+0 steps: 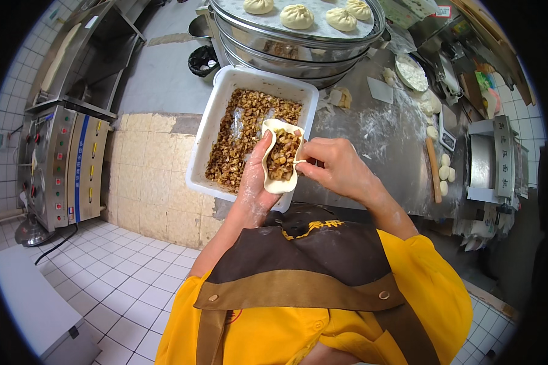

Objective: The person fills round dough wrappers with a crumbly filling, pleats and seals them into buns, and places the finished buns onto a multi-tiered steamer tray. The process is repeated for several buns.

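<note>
My left hand (pixel 255 182) cups a round dough wrapper (pixel 281 186) from below and the left side, its thumb along the rim. Chopped brown filling (pixel 283 155) lies in the wrapper, which is still open on top. With thumb and forefinger, my right hand (pixel 331 162) pinches a small fold of the wrapper's right edge. Both hands are dusted with flour. Beneath them stands a white plastic tub (pixel 201 157) of the same chopped filling, its lower right part hidden by my hands and the wrapper.
Stacked steamer trays (pixel 292 45) stand beyond the tub, with several pleated buns (pixel 297 17) on top. On the floured steel table (pixel 347 114) to the right are a dough scraper (pixel 380 90), a rolling pin (pixel 433 171), dough pieces (pixel 444 173), a scale (pixel 447 127) and a flour bowl (pixel 411 73).
</note>
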Available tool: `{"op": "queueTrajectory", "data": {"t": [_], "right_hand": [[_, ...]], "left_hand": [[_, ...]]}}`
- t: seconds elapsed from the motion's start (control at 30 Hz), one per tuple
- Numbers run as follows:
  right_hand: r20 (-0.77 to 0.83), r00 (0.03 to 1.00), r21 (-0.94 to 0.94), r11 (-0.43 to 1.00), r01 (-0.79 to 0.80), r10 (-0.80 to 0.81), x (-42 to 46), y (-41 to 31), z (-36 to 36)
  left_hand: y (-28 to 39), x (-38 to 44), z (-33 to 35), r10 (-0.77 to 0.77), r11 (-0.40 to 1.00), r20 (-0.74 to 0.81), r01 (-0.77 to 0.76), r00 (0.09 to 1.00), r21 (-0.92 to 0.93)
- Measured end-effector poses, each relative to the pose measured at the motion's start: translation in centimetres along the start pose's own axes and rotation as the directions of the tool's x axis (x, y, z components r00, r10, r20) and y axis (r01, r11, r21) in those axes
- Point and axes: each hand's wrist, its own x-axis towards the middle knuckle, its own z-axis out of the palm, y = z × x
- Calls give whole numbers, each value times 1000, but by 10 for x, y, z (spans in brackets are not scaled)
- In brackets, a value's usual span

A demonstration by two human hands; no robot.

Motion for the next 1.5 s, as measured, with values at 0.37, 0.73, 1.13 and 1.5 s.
{"op": "queueTrajectory", "data": {"t": [0.37, 0.73, 1.13, 1.5], "right_hand": [[317, 858, 330, 801, -499, 404, 5, 0, -15], [176, 902, 555, 717, -422, 395, -14, 45, -7], [-26, 94, 290, 98, -952, 995, -104, 382, -45], [112, 209, -159, 225, -961, 971, -69, 434, -91]], "left_hand": [[2, -1, -4, -34, 999, -6, 33, 999, -7], [11, 0, -2, -36, 995, 12, 37, 999, -97], [3, 23, -1, -2, 983, 6, 3, 1000, -185], [-14, 56, 15, -27, 975, -10, 24, 1000, -220]]}}
